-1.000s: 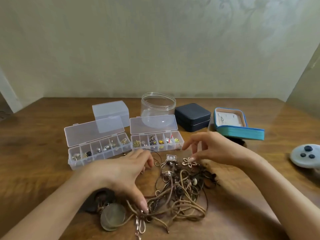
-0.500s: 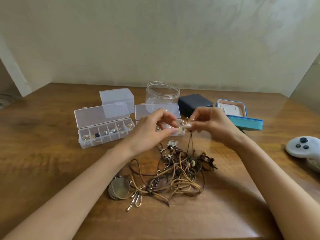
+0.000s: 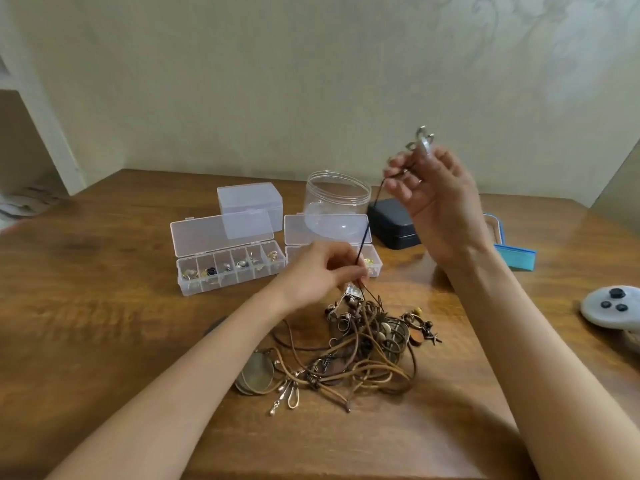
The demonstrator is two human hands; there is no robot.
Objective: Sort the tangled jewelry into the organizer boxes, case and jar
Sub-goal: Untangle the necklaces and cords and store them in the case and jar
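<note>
- Your right hand (image 3: 440,202) was raised above the bench (image 3: 104,306). Its fingers (image 3: 398,187) were curled in and pinching a small silvery pendant (image 3: 420,142), which stuck up past the fingertips.
- Your left hand (image 3: 318,271) was low. Its fingers (image 3: 348,271) were nipped round the dark cord (image 3: 367,220), just above where it entered the tangle (image 3: 363,344).
- The cord ran taut between your two hands, crossing in front of the jar (image 3: 337,195).
- The cord looked thin, limp and very light. It would probably snag rather than slide, so a slow pull seemed safer than a tug.
- The best hold was likely close to the knot with your left hand, feeding the cord out. The pendant looked hard and smooth, and could slip from a pinch.
- The tangle lay on the bench between your forearms. It was a heap of tan and brown cords with beads, small metal charms and a round disc at its near left edge.
- Those cords looked soft and easy to loop. Lifting one would likely drag its neighbours along.
- Beyond it stood the left organizer box (image 3: 225,261), lid up, with small pieces in its compartments. The right organizer box (image 3: 329,230) was also open and partly hidden by your left hand.
- The clear jar stood open behind them, and the dark case (image 3: 391,223) beside it was shut.
</note>
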